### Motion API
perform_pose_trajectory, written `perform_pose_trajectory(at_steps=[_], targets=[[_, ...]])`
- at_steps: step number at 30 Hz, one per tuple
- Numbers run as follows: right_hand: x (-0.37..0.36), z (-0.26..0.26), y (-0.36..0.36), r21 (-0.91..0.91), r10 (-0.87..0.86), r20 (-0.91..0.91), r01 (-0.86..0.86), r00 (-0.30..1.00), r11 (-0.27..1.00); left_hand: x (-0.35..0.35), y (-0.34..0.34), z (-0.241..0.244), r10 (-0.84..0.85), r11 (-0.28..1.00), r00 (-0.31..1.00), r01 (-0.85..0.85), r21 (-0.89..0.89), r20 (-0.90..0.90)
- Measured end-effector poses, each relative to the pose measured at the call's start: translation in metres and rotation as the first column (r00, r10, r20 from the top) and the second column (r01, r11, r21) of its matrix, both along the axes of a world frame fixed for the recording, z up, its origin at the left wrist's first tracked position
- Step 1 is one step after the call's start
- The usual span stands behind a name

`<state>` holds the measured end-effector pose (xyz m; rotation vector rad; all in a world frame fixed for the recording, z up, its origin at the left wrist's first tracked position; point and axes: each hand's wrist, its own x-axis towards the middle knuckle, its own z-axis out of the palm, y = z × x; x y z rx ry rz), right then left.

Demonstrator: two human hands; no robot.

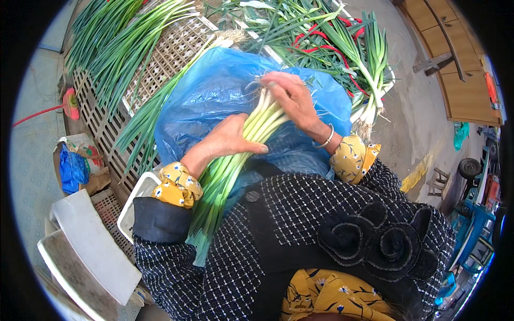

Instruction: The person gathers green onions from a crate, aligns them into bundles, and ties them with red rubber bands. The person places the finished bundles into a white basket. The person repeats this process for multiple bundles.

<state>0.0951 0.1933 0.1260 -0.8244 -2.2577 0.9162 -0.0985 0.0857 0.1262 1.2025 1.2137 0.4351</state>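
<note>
My left hand (pixel 227 138) is wrapped around a thick bunch of green onions (pixel 263 120), thumb across the pale stalks. The bunch slants, with roots at the upper right and leaves trailing past my left sleeve to the lower left. Cupped over the root end, my right hand (pixel 293 98) touches the roots and upper stalks; its fingertips are partly hidden, so its grip is unclear. Beneath both hands a blue plastic sheet (pixel 200 96) spreads over my lap. More loose green onions (pixel 160 112) lie along the sheet's left edge.
Bundled green onions (pixel 132 52) rest on an upturned plastic crate (pixel 168 52). At upper right, leafy trimmings (pixel 277 24) lie with red straps (pixel 321 48) and further stalks (pixel 373 76). A white basin (pixel 132 204), cardboard box (pixel 98 172) and white stool-like piece (pixel 92 240) stand left. Wooden cabinets (pixel 461 84) stand right.
</note>
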Motion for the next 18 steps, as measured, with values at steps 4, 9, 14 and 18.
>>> perform_pose_trajectory(at_steps=[4,9,14,18], targets=[[0.003,0.014,-0.002,0.107,0.066,0.046,-0.070,0.997,0.992,0.000,-0.001,-0.001,0.006,1.000,0.998,-0.005,-0.007,0.067],[0.013,0.042,0.013,0.372,0.230,0.257,-0.316,0.939,0.873,-0.002,-0.005,-0.002,0.024,1.000,0.999,-0.023,-0.010,0.038],[0.022,0.050,0.020,0.312,0.237,0.230,-0.303,0.944,0.901,-0.003,-0.006,-0.007,0.070,0.998,0.982,-0.071,-0.003,0.175],[0.024,0.030,0.019,0.258,0.299,0.232,-0.355,0.926,0.899,-0.001,-0.008,-0.010,0.095,0.993,0.988,-0.103,0.060,0.121]])
